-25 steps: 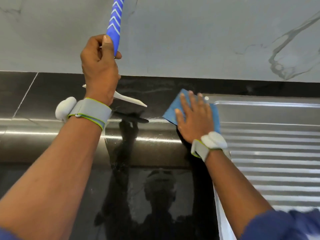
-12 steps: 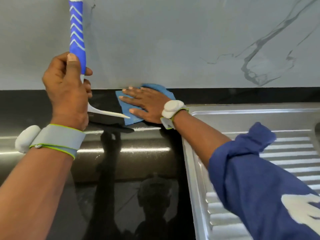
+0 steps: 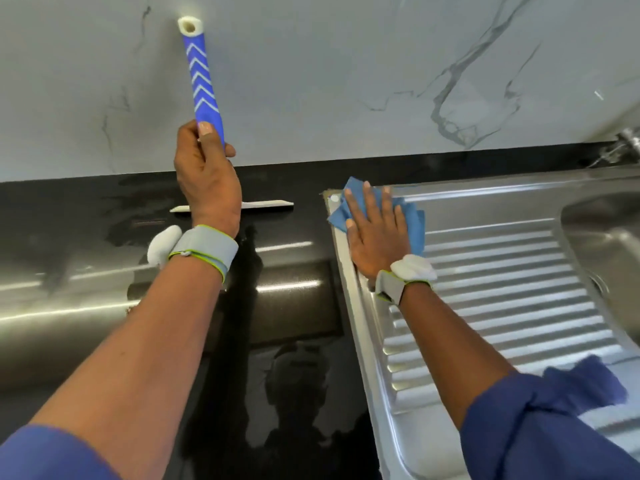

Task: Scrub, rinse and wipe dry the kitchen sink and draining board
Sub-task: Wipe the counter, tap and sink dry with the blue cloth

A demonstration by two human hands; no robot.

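Observation:
My left hand [image 3: 207, 181] grips the blue chevron-patterned handle of a squeegee [image 3: 202, 81], held upright; its white blade [image 3: 266, 204] rests on the glossy black countertop [image 3: 294, 306] near the wall. My right hand [image 3: 375, 233] lies flat, fingers spread, pressing a folded blue cloth [image 3: 414, 223] onto the far left corner of the ribbed steel draining board [image 3: 502, 299]. The sink bowl [image 3: 609, 237] shows at the right edge.
A grey marble-look wall [image 3: 346, 81] rises behind the counter. Part of a chrome tap [image 3: 623, 147] shows at the far right. Wet smears mark the black counter left of the squeegee blade. Both wrists wear grey bands.
My right hand slid the blue cloth from the black counter by the wall rightwards onto the draining board's corner. The squeegee stays in my left hand; the view shifted.

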